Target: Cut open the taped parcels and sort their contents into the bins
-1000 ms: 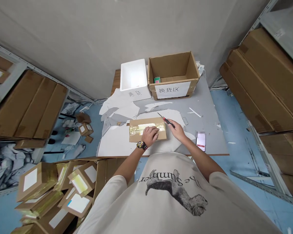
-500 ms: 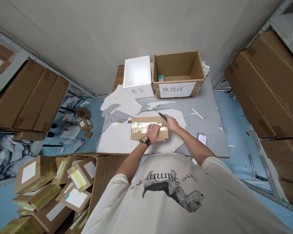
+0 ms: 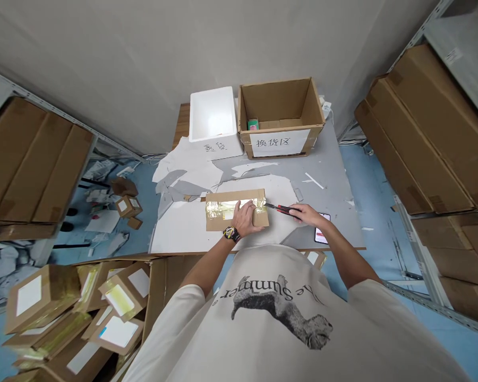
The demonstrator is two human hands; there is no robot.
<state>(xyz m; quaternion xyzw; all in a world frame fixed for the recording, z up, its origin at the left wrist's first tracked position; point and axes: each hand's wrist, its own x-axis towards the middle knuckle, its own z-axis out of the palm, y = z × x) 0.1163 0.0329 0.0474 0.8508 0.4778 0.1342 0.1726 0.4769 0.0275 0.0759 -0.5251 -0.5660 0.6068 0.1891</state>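
Note:
A flat cardboard box [image 3: 215, 224] with shiny yellowish tape along its top lies on the white-covered part of the table. My left hand [image 3: 244, 218], with a dark watch on the wrist, grips it from above near its right half, fingers across the top and thumb along the near edge. To the right of the box, my right hand [image 3: 306, 215] is closed round the red and black handle of a utility knife [image 3: 283, 209]. Its blade points left and meets the taped right end of the box; how deep it goes I cannot tell.
Behind stand a white foam box [image 3: 217, 146] and an open carton [image 3: 281, 144] with a small green box inside. A phone [image 3: 322, 233] lies beside my right forearm. Taped parcels [image 3: 119, 289] fill a large carton at lower left. Shelves with cartons [image 3: 418, 127] flank both sides.
My right hand has drawn back to the right and turned the knife, whose blade now points left at the box's right end rather than away toward the back. My left hand stays on the box.

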